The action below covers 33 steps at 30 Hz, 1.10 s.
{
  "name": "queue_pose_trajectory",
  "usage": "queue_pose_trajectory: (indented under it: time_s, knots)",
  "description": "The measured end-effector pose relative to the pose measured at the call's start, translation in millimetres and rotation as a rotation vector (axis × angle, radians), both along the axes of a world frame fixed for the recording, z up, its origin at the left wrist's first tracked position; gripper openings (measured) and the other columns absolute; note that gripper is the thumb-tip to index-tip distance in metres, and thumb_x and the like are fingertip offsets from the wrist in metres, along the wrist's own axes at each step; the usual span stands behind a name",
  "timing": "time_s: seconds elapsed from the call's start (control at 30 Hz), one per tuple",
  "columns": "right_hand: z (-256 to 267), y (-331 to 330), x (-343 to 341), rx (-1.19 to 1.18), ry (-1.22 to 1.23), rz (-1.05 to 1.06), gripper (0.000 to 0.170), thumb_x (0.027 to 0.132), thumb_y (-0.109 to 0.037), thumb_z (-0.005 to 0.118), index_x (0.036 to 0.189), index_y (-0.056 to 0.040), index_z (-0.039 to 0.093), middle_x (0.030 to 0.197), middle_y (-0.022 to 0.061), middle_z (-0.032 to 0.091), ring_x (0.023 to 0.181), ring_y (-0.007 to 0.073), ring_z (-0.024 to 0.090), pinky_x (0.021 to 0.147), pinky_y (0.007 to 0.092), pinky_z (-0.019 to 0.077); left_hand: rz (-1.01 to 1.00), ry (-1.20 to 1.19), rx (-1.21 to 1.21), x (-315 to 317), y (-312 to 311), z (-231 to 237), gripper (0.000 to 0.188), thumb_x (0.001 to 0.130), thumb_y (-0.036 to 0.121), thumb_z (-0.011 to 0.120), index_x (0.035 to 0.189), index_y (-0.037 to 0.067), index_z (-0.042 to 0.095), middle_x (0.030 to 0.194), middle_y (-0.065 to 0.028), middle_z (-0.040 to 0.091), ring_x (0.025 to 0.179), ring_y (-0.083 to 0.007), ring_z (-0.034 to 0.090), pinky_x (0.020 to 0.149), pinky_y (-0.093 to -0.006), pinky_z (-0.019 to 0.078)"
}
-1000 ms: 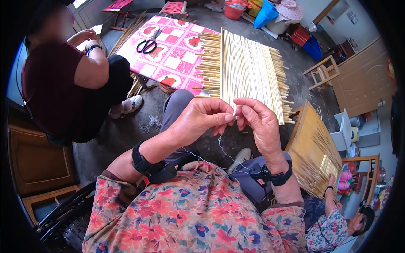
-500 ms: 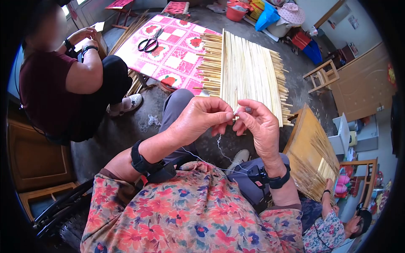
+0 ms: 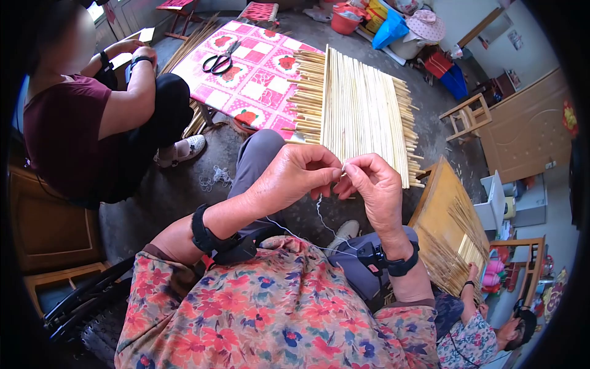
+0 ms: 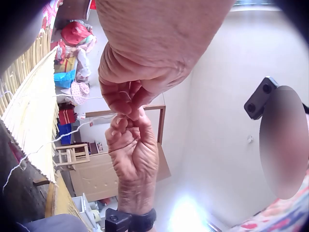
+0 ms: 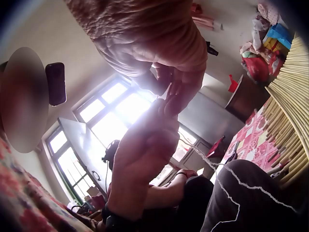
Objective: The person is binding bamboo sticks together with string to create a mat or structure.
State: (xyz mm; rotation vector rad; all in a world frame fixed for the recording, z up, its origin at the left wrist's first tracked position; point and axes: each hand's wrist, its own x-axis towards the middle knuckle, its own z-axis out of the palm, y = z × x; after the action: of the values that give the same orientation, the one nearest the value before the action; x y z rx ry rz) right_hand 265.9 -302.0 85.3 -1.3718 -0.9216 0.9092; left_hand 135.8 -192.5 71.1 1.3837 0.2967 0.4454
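Note:
In the head view my left hand (image 3: 295, 175) and right hand (image 3: 376, 190) meet in front of my lap, thumbs and forefingers pinching a thin white string (image 3: 319, 212) between them. Two strands hang from the fingers toward my lap. The left wrist view has the fingertips of both hands together, with the string (image 4: 72, 131) trailing off to the left. Seen from the right wrist, the string (image 5: 236, 184) is twisted near the hands and parts into two strands lower down. The exact spot where it is pinched is hidden by the fingers.
Beyond my hands, a mat of pale stalks (image 3: 362, 111) lies partly over a table with a pink checked cloth (image 3: 258, 92). Black scissors (image 3: 221, 61) rest on that cloth. One person (image 3: 80, 123) sits at left; another (image 3: 473, 326) works at a wooden board (image 3: 439, 203) at right.
My right hand's forefinger has bent down and its fingertips have drawn in close to the left ones. The left hand keeps its pinch. The seated person at left has shifted their arms slightly.

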Motion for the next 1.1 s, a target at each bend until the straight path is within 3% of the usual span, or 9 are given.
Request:
queue_pose_trajectory:
  time_s: [0.67, 0.87, 0.93, 1.0, 1.1]
  knots:
    - [-6, 2, 1, 0.033, 0.067, -0.005, 0.012, 0.086, -0.012, 0.051, 0.087, -0.0003, 0.051, 0.073, 0.0059, 0.057, 0.061, 0.0105, 0.056, 0.053, 0.0208, 0.0458, -0.075, 0.002, -0.146, -1, 3, -5, 0.011, 0.082, 0.010, 0.057, 0.083, -0.001, 0.058, 0.069, -0.0055, 0.059, 0.059, -0.0080, 0.056, 0.046, -0.0177, 0.0425]
    - [-10, 2, 7, 0.068, 0.079, -0.005, 0.024, 0.089, -0.024, 0.046, 0.089, -0.0004, 0.052, 0.080, 0.0059, 0.057, 0.071, 0.0112, 0.057, 0.065, 0.0229, 0.0466, -0.077, -0.014, -0.123, 0, 5, -7, 0.011, 0.082, 0.010, 0.056, 0.085, 0.000, 0.057, 0.073, -0.0058, 0.059, 0.062, -0.0085, 0.057, 0.048, -0.0183, 0.0426]
    - [-10, 3, 7, 0.149, 0.176, -0.017, 0.033, 0.090, -0.030, 0.042, 0.099, 0.0004, 0.051, 0.089, 0.0073, 0.057, 0.081, 0.0134, 0.057, 0.077, 0.0260, 0.0445, -0.040, -0.086, -0.202, 3, 4, -4, 0.012, 0.082, 0.012, 0.057, 0.085, 0.000, 0.058, 0.073, -0.0052, 0.059, 0.061, -0.0082, 0.057, 0.047, -0.0184, 0.0421]
    - [-7, 4, 1, 0.180, 0.187, -0.007, 0.035, 0.090, -0.031, 0.041, 0.105, 0.0008, 0.049, 0.091, 0.0084, 0.057, 0.085, 0.0147, 0.056, 0.080, 0.0273, 0.0433, -0.013, -0.155, -0.346, 4, 7, 2, 0.009, 0.081, 0.008, 0.056, 0.085, 0.000, 0.058, 0.084, -0.0076, 0.059, 0.065, -0.0097, 0.057, 0.051, -0.0190, 0.0432]
    - [-10, 9, -9, 0.230, 0.229, 0.028, 0.039, 0.090, -0.029, 0.041, 0.113, 0.0015, 0.045, 0.095, 0.0099, 0.057, 0.088, 0.0167, 0.056, 0.083, 0.0287, 0.0420, -0.017, -0.226, -0.302, 6, 13, 15, 0.009, 0.081, 0.007, 0.056, 0.086, 0.000, 0.058, 0.088, -0.0083, 0.059, 0.064, -0.0084, 0.055, 0.054, -0.0185, 0.0431]
